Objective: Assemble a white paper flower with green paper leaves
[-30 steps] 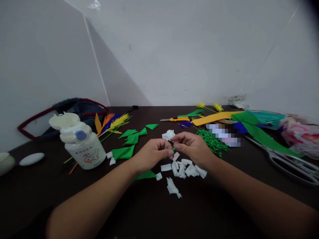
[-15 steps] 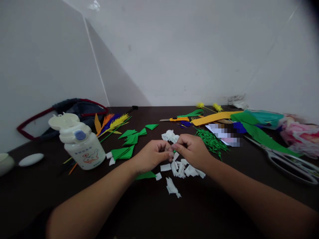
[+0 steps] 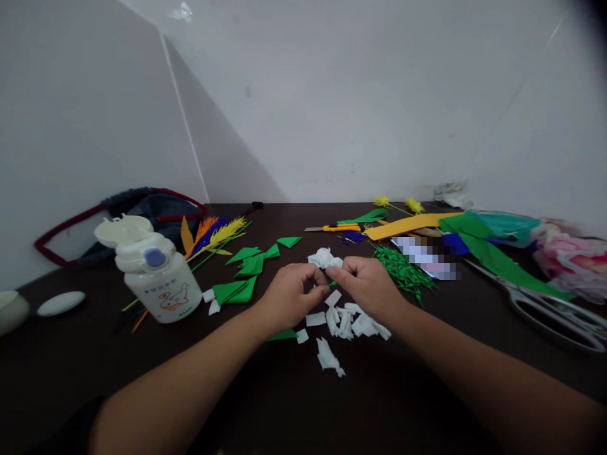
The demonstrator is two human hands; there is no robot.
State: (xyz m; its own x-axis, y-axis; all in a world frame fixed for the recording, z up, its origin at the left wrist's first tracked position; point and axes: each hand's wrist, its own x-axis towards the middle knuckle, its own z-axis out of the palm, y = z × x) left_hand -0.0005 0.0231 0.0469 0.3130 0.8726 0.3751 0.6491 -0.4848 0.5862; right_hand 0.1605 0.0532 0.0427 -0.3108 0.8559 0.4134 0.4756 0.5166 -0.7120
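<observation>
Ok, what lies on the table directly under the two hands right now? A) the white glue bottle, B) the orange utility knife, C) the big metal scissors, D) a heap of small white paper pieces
D: the white paper pieces lie scattered just below the left hand and right hand, while the scissors, utility knife and glue bottle sit farther off.

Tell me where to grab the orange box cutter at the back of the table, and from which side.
Grip the orange box cutter across its orange handle, likely from above, pinching its long sides. It lies flat, with the bare blade pointing left, so stay on the orange part. Green paper lies close behind it; the near side looks clear.
</observation>
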